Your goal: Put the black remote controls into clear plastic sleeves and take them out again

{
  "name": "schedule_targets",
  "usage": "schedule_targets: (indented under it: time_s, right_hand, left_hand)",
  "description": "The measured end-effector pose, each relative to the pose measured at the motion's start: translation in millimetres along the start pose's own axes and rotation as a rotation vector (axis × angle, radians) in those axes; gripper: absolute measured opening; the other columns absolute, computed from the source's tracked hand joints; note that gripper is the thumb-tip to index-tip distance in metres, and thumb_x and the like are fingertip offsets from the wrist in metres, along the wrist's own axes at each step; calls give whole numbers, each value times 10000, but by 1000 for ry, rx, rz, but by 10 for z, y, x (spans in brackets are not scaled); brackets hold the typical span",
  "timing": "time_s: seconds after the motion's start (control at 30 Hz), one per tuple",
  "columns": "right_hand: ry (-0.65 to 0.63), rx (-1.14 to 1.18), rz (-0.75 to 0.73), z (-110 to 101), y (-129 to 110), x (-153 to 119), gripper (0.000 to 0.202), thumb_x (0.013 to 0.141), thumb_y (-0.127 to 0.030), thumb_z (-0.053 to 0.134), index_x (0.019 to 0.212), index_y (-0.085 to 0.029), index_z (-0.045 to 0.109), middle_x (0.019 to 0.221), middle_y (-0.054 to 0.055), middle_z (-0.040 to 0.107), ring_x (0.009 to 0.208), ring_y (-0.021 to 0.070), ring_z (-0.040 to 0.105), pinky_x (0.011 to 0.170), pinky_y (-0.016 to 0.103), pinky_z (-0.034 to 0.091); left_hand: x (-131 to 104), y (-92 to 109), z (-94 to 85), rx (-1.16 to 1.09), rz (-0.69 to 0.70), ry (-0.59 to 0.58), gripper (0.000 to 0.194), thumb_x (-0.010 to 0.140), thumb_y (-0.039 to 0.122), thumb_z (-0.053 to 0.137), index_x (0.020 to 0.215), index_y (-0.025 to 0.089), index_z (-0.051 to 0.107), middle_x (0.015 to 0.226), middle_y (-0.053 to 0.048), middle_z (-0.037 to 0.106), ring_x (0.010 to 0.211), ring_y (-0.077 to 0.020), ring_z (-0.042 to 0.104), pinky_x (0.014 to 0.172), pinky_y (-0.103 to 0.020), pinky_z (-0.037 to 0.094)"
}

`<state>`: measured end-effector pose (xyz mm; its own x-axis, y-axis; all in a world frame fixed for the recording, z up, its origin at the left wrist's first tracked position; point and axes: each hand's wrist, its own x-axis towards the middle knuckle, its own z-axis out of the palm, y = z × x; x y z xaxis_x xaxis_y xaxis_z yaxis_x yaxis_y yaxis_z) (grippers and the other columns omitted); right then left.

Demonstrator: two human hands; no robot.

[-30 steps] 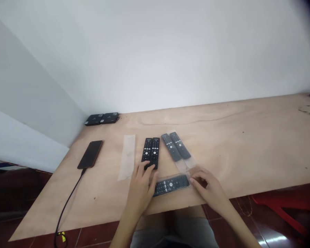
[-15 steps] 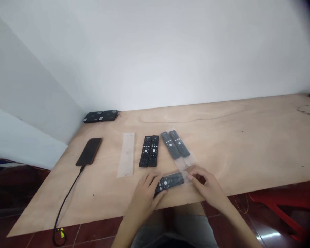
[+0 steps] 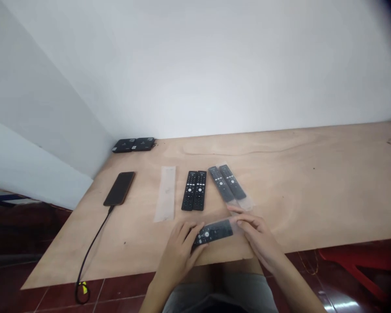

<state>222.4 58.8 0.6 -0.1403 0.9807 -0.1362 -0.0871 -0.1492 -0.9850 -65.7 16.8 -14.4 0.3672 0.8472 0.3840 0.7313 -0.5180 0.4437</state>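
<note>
Near the table's front edge, a black remote control (image 3: 217, 231) lies slanted, partly inside a clear plastic sleeve (image 3: 235, 227). My left hand (image 3: 181, 247) is closed around the remote's left end, covering it. At the other end, my right hand (image 3: 256, 232) pinches the sleeve's loose edge. Beyond them, two bare remotes, a left one (image 3: 189, 191) and a right one (image 3: 200, 191), lie side by side. To their right are two sleeved remotes, one (image 3: 222, 184) touching or overlapping the other (image 3: 233, 182). A flat plastic sleeve (image 3: 166, 193) rests left of the bare pair.
A phone (image 3: 120, 188) lies on the left of the wooden table (image 3: 299, 195), its black cable (image 3: 93, 248) hanging over the front edge. Two black boxes, one (image 3: 124, 145) beside another (image 3: 144, 144), sit against the wall. A red chair (image 3: 355, 265) stands at lower right.
The view has shifted slightly, so the table things appear further right. My right hand's fingers have changed their hold on the sleeve's end, one finger now stretching out toward the sleeved remotes.
</note>
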Motion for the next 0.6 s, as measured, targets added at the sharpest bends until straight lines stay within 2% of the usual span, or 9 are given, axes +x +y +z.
schedule_targets:
  time_s: [0.07,0.23,0.37,0.6]
  right_hand:
    - [5,4,14,2,0,10,352,957,-617,809,1008,-283,905,1526,109,711,1459,382,608,1268,558,407]
    - [-131,-111,52,0,-87,-2,367,960,-624,806,950,-274,914,1509,114,725,1437,377,633,1265,555,417]
    - [-122,-104,30,28,-113,10,367,901,-631,864,964,-274,919,1412,140,776,1420,387,648,1220,556,479]
    - [-176,-129,4,24,-162,-2,366,919,-613,853,1021,-267,917,1408,150,774,1453,386,625,1216,551,499]
  left_hand:
    - [-1,-6,-3,-16,-10,7,482,1072,310,690,1537,244,581,1330,-134,710,1200,-313,690,1034,-490,614]
    - [-15,-26,-13,-59,-4,22,501,1067,287,697,1552,262,572,1328,-126,703,1209,-301,685,1048,-477,613]
    - [-18,-24,-12,-91,-13,34,504,1065,283,697,1554,271,577,1312,-123,699,1197,-291,689,1028,-459,628]
    - [-22,-29,-23,-110,-37,37,519,1059,291,707,1563,290,586,1321,-118,696,1217,-293,687,1038,-462,635]
